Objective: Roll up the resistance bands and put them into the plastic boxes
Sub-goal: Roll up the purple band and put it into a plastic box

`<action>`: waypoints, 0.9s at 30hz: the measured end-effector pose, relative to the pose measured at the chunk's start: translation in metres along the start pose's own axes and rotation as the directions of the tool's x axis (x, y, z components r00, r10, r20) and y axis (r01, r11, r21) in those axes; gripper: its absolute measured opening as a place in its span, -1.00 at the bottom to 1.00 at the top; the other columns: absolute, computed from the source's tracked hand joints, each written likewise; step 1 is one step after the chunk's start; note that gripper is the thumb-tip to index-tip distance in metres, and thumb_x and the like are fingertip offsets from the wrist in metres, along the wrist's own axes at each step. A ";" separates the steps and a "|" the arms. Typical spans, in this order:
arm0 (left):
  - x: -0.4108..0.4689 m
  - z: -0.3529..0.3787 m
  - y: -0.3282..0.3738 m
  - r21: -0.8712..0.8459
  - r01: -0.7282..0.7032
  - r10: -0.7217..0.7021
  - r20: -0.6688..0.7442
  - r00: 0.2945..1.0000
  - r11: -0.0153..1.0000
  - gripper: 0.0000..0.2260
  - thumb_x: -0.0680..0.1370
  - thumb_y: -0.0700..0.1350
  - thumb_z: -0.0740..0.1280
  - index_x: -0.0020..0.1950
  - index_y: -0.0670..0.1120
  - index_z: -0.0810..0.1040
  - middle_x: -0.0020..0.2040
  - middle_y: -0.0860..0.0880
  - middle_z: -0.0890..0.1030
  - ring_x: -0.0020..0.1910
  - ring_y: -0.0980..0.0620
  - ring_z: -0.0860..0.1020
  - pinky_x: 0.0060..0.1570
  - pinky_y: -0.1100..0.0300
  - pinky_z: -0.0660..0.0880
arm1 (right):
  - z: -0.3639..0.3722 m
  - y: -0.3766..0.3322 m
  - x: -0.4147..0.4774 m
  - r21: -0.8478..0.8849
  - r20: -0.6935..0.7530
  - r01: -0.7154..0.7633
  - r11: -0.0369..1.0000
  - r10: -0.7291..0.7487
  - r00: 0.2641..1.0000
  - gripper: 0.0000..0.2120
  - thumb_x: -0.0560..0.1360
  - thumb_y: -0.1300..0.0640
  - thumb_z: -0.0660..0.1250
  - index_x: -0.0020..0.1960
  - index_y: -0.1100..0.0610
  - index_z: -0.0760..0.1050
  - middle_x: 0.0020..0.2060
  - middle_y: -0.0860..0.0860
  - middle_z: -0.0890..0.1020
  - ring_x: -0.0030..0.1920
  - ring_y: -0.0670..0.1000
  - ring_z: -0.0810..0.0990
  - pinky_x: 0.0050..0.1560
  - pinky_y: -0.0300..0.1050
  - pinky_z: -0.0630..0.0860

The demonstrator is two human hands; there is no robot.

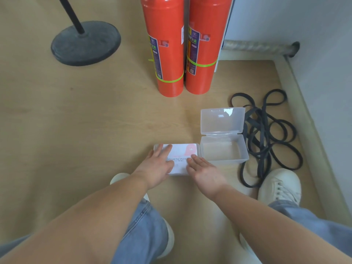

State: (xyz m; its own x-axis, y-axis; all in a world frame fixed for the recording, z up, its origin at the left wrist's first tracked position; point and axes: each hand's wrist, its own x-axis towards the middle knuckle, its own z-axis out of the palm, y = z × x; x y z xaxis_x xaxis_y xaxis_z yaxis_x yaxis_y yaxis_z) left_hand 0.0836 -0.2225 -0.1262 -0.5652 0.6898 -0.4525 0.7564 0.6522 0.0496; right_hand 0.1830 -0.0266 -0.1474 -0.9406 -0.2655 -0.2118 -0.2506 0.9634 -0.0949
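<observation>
The closed plastic box (183, 149), with a white and pink printed label on its lid, lies on the wooden floor (76, 121) near the person; the left hand (157, 165) rests flat on the left part of its lid, fingers (164, 151) straight and slightly spread, gripping nothing; the right hand (204, 170) lies at the box's near right corner, fingers (196, 159) straight and together, touching the lid and holding nothing. Just beside it on the right stands the open plastic box (224, 161), clear and with nothing in it; its hinged lid (222, 120) stands up on the far side. The resistance bands (254, 121), black and unrolled, lie in a loose tangle on the floor right of the open box, some loops running behind it and one reaching the white shoe (280, 184) at the near right. Far from the hands, two red fire extinguishers (167, 54) stand side by side; at the far left sits a round black stand base (85, 42). Blue jeans (144, 225) cover the person's legs.
</observation>
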 end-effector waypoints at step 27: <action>0.018 -0.003 0.002 -0.380 0.388 -0.415 0.012 0.910 0.840 0.02 0.36 0.22 0.54 0.60 -0.04 0.01 0.63 -0.05 -0.02 0.40 -0.17 0.42 0.18 -0.02 0.50 | -0.049 -0.002 0.029 -0.100 0.328 -0.167 0.981 0.191 0.925 -0.54 0.50 0.37 0.15 0.34 0.11 0.47 0.35 0.07 0.41 0.24 0.20 0.50 0.48 0.57 -0.14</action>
State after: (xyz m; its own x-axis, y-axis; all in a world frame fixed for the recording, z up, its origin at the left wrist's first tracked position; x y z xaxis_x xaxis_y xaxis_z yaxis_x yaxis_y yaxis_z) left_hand 0.0737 -0.2081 -0.1315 -0.8241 0.3532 -0.4428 0.2906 0.9347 0.2047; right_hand 0.1453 -0.0348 -0.1057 -0.8429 -0.0735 -0.5331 -0.1119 0.9929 0.0400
